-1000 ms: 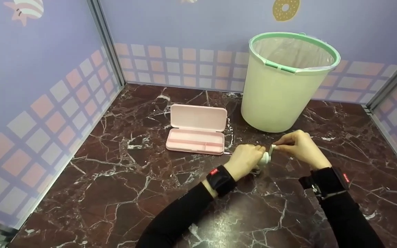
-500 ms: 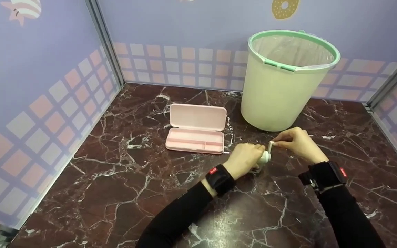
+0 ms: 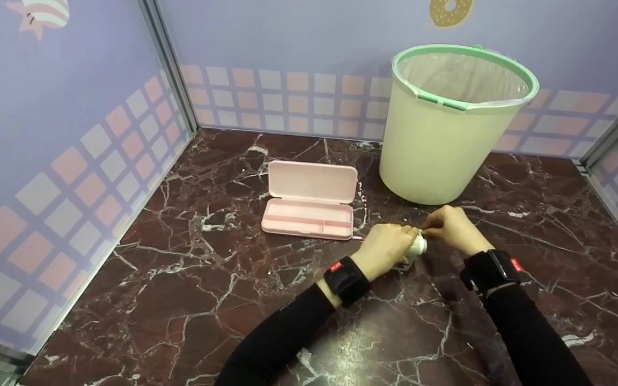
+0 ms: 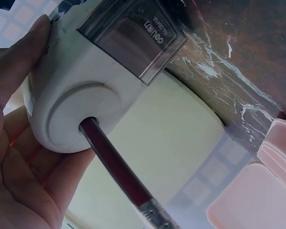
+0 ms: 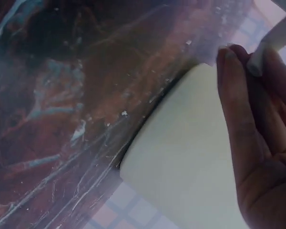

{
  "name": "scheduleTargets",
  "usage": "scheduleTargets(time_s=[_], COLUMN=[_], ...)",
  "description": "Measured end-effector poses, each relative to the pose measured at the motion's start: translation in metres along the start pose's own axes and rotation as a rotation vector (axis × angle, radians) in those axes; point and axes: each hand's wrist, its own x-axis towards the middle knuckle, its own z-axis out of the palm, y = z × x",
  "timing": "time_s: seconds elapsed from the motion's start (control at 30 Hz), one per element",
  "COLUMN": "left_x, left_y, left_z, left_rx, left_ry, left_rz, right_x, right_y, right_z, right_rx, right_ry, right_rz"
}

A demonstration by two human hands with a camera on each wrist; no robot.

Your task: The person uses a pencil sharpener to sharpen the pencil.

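Observation:
My left hand [image 3: 384,246] grips a white hand-crank pencil sharpener [image 4: 57,119] on the dark marbled table. Its see-through shavings drawer [image 4: 133,40] shows in the left wrist view. A dark red pencil [image 4: 119,164] sticks out of the round hole in the sharpener's face, metal band outward; its tip is hidden inside. On the other side, my right hand [image 3: 454,230] pinches the end of the white crank handle [image 5: 276,38] between thumb and fingers. In the head view that handle is mostly hidden by the fingers.
An open pink pencil case [image 3: 311,182], its lid leaning back, lies left of the sharpener. Behind the right hand stands a tall pale green bin [image 3: 438,145] with a clear liner. Small white specks [image 5: 124,113] dot the table near the bin. Patterned walls enclose the back and sides.
My right hand has turned the crank, its fingers moving from away from the sharpener to close beside its top. The left hand and the sharpener stay nearly in place.

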Motion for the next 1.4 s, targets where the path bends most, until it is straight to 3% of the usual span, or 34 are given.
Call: scheduleTargets(time_s=[0.47,0.9,1.03,1.2,1.4], left_x=[0.0,-0.001,-0.001,-0.002,-0.003], left_y=[0.003,0.006,0.005,0.005,0.005], left_z=[0.0,0.0,0.001,0.003,0.002], left_rx=[-0.003,-0.025,-0.035,-0.047,-0.053], left_ry=[0.029,0.072,0.065,0.063,0.07], left_rz=[0.003,-0.022,-0.047,-0.07,-0.092], right_x=[0.0,-0.008,-0.015,-0.028,-0.038], right_y=[-0.001,-0.002,-0.005,-0.008,-0.009], right_z=[0.006,0.01,0.014,0.017,0.015], right_rx=[-0.115,-0.064,-0.077,-0.012,0.036], right_ry=[-0.11,-0.225,-0.208,-0.189,-0.203], right_rz=[-0.074,-0.017,-0.033,-0.043,-0.123])
